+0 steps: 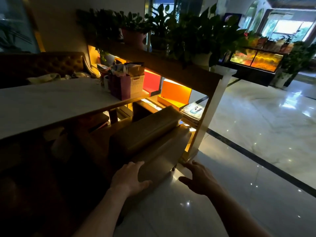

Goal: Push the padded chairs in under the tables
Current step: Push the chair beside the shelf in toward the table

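Observation:
A tan padded chair [150, 134] stands at the edge of the white marble table [51, 103], its backrest toward me and its seat partly beneath the tabletop. My left hand [128, 178] rests on the near left corner of the backrest, fingers spread against the padding without gripping it. My right hand [198, 177] hovers open just to the right of the chair, above the floor, not touching it. Everything under the table to the left is too dark to make out.
A lit shelf unit [171, 93] with orange and red boxes and potted plants [188, 31] on top stands right behind the chair. A purple gift bag [119, 86] sits on the table. Glossy tiled floor [256, 134] spreads to the right. A lit display case [254, 60] stands far right.

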